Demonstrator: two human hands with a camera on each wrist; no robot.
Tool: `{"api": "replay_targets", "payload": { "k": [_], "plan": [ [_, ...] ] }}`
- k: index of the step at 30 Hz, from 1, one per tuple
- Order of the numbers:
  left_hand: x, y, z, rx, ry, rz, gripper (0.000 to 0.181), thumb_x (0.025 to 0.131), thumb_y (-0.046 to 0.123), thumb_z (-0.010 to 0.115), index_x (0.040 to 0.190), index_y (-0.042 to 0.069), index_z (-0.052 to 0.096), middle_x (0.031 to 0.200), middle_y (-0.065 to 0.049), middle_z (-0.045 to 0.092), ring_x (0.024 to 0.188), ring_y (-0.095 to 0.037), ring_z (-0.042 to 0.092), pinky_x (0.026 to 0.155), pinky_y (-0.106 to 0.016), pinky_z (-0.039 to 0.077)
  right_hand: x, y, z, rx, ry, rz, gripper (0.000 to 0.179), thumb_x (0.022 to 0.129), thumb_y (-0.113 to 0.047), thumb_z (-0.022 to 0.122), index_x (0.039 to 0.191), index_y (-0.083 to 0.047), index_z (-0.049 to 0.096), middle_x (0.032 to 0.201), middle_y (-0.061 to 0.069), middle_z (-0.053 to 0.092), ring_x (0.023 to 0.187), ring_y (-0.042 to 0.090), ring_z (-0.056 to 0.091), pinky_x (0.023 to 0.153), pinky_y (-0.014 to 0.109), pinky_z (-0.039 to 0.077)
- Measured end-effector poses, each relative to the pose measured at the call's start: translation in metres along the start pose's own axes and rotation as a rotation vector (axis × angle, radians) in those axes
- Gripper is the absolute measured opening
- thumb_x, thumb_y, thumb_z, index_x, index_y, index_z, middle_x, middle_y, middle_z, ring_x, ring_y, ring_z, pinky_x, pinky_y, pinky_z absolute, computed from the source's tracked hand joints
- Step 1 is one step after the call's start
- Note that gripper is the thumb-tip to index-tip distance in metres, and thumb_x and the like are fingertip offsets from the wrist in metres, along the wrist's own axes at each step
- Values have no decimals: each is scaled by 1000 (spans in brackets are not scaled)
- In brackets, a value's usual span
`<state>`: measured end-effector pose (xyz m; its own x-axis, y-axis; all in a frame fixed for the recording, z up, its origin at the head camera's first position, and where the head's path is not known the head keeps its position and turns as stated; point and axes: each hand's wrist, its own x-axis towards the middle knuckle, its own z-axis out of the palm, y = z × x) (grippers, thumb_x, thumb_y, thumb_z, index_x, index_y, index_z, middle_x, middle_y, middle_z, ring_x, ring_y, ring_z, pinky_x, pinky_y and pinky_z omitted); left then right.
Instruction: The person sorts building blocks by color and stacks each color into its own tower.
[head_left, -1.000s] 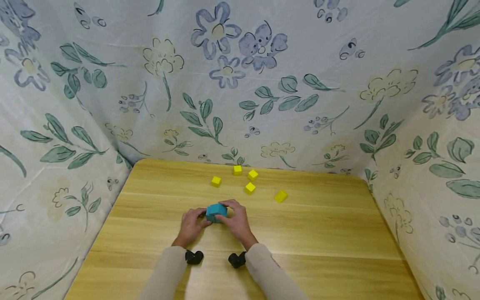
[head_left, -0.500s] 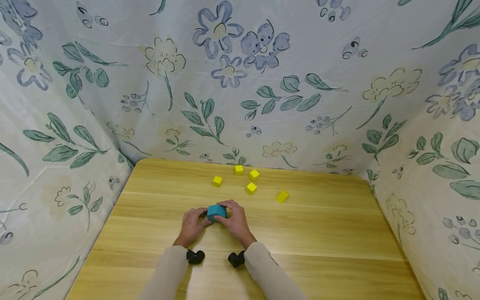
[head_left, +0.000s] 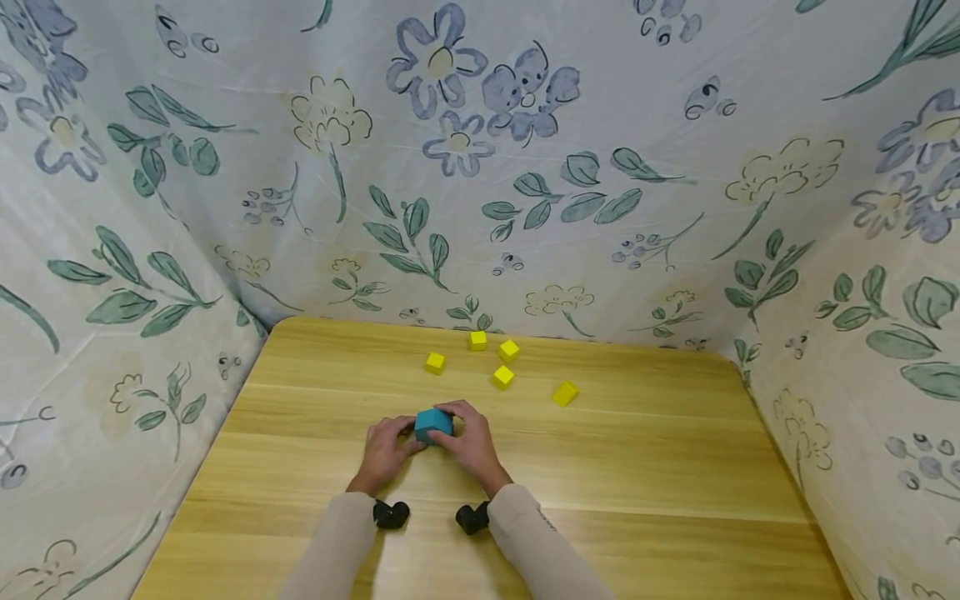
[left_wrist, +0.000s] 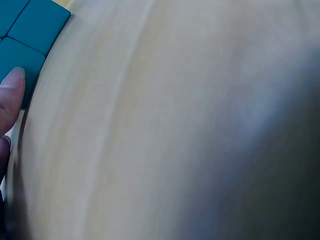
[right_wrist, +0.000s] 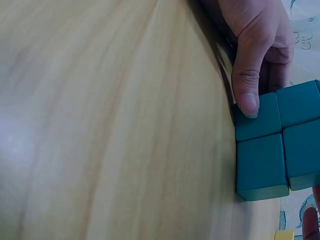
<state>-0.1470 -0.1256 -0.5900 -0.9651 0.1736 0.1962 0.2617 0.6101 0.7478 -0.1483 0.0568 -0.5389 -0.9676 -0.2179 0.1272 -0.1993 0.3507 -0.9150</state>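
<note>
Several blue-green cubes point(head_left: 432, 422) are stacked two wide and two high on the wooden table. In the right wrist view their faces point(right_wrist: 260, 165) sit nearly flush, with thin seams between them. My left hand point(head_left: 384, 454) grips the stack low on its left side; its thumb point(left_wrist: 12, 87) presses the near face of a lower cube in the left wrist view. From the right, my right hand point(head_left: 476, 446) pinches the upper part, thumb in front and fingers behind. Only its fingertips point(right_wrist: 311, 222) show in the right wrist view. The hands partly cover the stack's sides.
Beyond the stack, several yellow cubes point(head_left: 503, 377) lie scattered toward the back of the table point(head_left: 660, 450), one point(head_left: 566, 393) farther right. Flower-patterned cloth point(head_left: 465, 208) hangs behind the table and along both sides. Black wrist cameras point(head_left: 392, 514) sit inside both cuffs.
Under my right hand, the upper blue-green cubes have shifted slightly, and the earlier step between cubes on top is gone. Both hands keep their hold; the last half second looks still.
</note>
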Motion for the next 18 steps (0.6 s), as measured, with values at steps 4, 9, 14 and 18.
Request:
{"api": "replay_targets", "payload": {
  "k": [4,9,14,18],
  "plan": [
    [0,0,0,0,-2,0,37,79,18,79,114,6,68,100,-5,69,90,-22,54,86,-45,32,0,1,0,-11,0,3,36,85,-18,75,118,-7,67,115,4,63,110,23,57,98,44,44],
    [-1,0,0,2,-2,-7,37,79,17,78,114,7,68,101,-5,69,91,-22,54,87,-45,32,0,1,0,-12,-4,10,37,85,-17,75,119,-6,66,115,4,62,110,23,56,98,44,44],
    [-1,1,-1,-4,-10,-13,38,79,17,79,114,7,68,100,-5,69,90,-22,54,88,-46,31,0,1,0,-7,-11,15,38,84,-15,75,120,-7,65,116,4,62,110,22,55,98,44,43],
    [-1,1,-1,-9,-15,-20,38,80,17,79,115,7,68,101,-5,68,91,-22,54,88,-46,31,-1,1,0,1,-19,18,40,84,-14,75,122,-6,64,117,4,62,110,23,54,98,45,42]
  ]
}}
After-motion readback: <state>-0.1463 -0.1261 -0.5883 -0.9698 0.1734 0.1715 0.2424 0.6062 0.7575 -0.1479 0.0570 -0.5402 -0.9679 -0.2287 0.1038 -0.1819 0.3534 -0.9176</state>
